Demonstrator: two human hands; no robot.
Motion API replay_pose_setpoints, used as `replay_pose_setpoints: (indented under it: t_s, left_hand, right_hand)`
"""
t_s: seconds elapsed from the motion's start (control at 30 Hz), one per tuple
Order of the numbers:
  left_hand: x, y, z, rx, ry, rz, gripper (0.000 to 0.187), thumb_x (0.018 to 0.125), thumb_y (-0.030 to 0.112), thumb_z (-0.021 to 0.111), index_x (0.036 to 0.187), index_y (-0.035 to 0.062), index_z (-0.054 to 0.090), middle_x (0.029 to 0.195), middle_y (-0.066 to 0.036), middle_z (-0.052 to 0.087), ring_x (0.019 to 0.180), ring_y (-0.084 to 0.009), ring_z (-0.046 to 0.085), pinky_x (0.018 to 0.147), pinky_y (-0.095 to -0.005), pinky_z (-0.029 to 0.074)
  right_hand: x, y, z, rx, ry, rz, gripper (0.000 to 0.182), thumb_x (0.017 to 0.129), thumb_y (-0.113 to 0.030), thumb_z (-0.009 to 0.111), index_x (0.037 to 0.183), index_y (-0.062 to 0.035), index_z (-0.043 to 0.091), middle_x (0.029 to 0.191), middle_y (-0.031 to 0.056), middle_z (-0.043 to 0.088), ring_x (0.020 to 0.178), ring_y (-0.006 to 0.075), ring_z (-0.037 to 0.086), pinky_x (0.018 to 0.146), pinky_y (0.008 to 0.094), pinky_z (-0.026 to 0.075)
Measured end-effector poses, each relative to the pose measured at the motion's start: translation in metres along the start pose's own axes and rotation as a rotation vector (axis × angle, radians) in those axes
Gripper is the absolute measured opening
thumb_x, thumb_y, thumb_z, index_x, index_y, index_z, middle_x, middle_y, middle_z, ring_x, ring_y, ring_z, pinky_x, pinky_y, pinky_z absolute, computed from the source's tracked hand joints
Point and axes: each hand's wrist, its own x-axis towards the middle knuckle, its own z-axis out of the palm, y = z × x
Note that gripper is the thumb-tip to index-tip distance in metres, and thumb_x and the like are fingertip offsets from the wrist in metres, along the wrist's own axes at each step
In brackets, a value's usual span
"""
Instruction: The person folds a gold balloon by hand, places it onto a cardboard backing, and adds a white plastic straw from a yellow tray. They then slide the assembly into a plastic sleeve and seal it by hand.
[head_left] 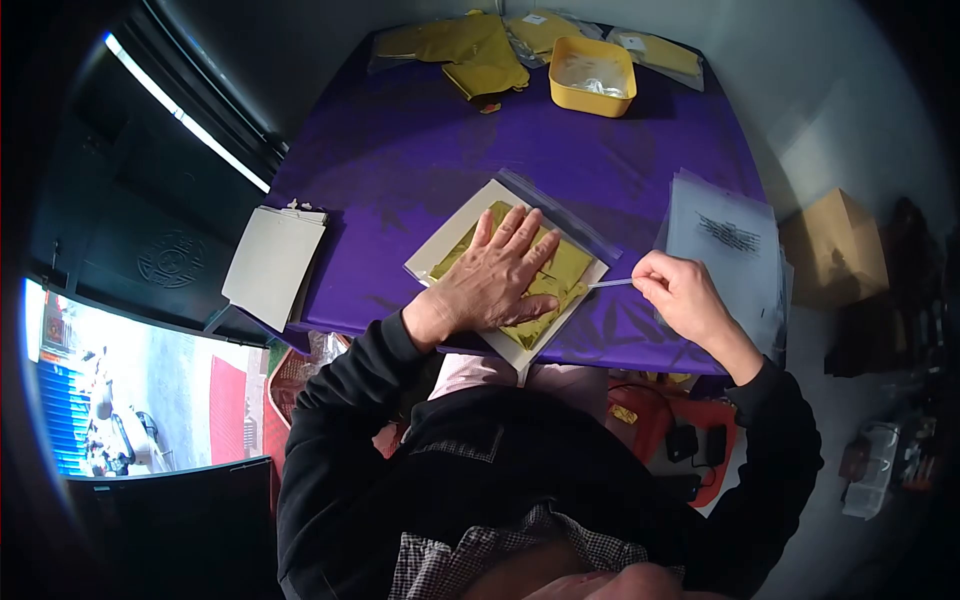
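On the purple table lies a clear plastic bag [588, 232] with a pale card and a folded gold foil item [568, 262] in it, turned at a slant. My left hand [492, 268] rests flat on the gold item, fingers spread, holding nothing. To the right, my right hand [683, 298] pinches the end of a thin whitish strip [612, 283]. The strip's other end reaches the bag's right corner.
A stack of pale cards [272, 262] lies at the table's left edge, clear bags [722, 245] at the right. A yellow container [592, 98] and gold packages [460, 45] stand along the back of the purple table [440, 135]. A cardboard box [835, 250] is beyond the right edge.
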Motion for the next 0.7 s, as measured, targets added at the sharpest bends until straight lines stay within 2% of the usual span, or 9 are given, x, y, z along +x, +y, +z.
replay_pose_setpoints:
  t_s: [0.13, 0.2, 0.23, 0.37, 0.7]
  left_hand:
    - [-0.002, 0.0, 0.006, -0.039, -0.034, -0.001, 0.09, 0.089, 0.068, 0.047, 0.151, 0.0065, 0.027, 0.156, -0.026, 0.017, 0.147, -0.0428, 0.01, 0.117, -0.0613, 0.006]
    - [-0.004, -0.001, 0.01, -0.028, 0.011, 0.016, 0.088, 0.09, 0.068, 0.046, 0.149, 0.0052, 0.03, 0.155, -0.027, 0.02, 0.146, -0.043, 0.013, 0.117, -0.0612, 0.009]
    - [-0.005, -0.002, 0.012, -0.016, 0.059, 0.034, 0.086, 0.091, 0.067, 0.045, 0.148, 0.004, 0.033, 0.154, -0.027, 0.024, 0.145, -0.0432, 0.017, 0.116, -0.061, 0.011]
    - [-0.007, -0.003, 0.015, -0.03, 0.092, 0.028, 0.088, 0.089, 0.069, 0.046, 0.148, 0.004, 0.033, 0.154, -0.026, 0.024, 0.146, -0.0419, 0.016, 0.117, -0.0598, 0.011]
    - [-0.011, -0.009, 0.012, -0.121, 0.13, 0.09, 0.096, 0.084, 0.074, 0.048, 0.143, -0.0005, 0.037, 0.153, -0.028, 0.024, 0.146, -0.0406, 0.018, 0.118, -0.0584, 0.012]
  right_hand:
    - [-0.002, 0.008, -0.004, -0.141, 0.015, -0.117, 0.001, 0.088, 0.0, 0.059, 0.087, 0.0003, 0.06, 0.065, 0.0074, 0.059, 0.06, 0.0143, 0.06, 0.056, 0.0304, 0.047]
    - [0.001, 0.005, -0.01, 0.027, 0.056, -0.032, 0.003, 0.089, -0.001, 0.058, 0.088, 0.0004, 0.06, 0.066, 0.0087, 0.06, 0.063, 0.0177, 0.063, 0.059, 0.0317, 0.048]
    - [0.006, 0.009, -0.011, 0.027, 0.051, -0.034, 0.003, 0.089, -0.001, 0.058, 0.088, 0.0004, 0.06, 0.066, 0.0087, 0.06, 0.063, 0.0177, 0.063, 0.059, 0.0317, 0.048]
    - [0.018, 0.026, -0.013, -0.084, 0.032, -0.008, 0.005, 0.09, -0.002, 0.057, 0.09, 0.0001, 0.061, 0.068, 0.0084, 0.061, 0.063, 0.0166, 0.062, 0.059, 0.0311, 0.048]
    - [0.024, 0.022, -0.015, 0.027, -0.07, 0.018, 0.007, 0.09, -0.002, 0.057, 0.088, 0.0005, 0.063, 0.067, 0.0059, 0.06, 0.062, 0.0127, 0.059, 0.058, 0.0285, 0.046]
